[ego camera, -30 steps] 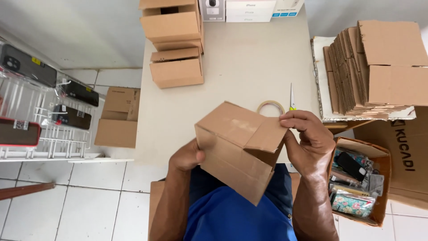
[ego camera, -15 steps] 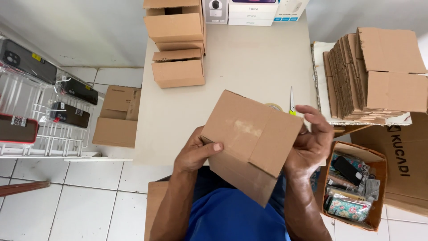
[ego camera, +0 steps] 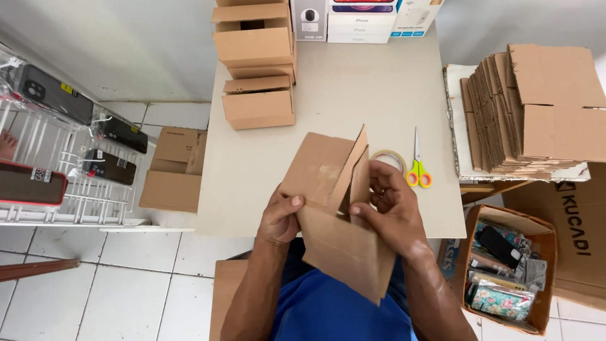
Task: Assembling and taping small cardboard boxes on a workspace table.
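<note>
I hold a small brown cardboard box [ego camera: 328, 208] over the near edge of the pale table [ego camera: 353, 88], tilted toward me. My left hand [ego camera: 281, 218] grips its left side with the thumb on the top panel. My right hand [ego camera: 388, 211] grips the right side, fingers folding a raised flap [ego camera: 355, 165] at the box's end. A roll of tape [ego camera: 390, 158] lies on the table just behind my right hand, partly hidden. Yellow-handled scissors [ego camera: 418, 167] lie beside it.
Assembled brown boxes [ego camera: 255, 69] stand stacked at the table's far left, white product boxes [ego camera: 363, 19] at the back. A stack of flat cardboard [ego camera: 536, 107] sits right. An open box of phone cases [ego camera: 505, 271] sits lower right. A white wire rack [ego camera: 57, 151] with phone cases stands left.
The box has been turned in my hands; its closed top face now tilts away and an end flap stands up. My right hand moved from the outer side onto the flap.
</note>
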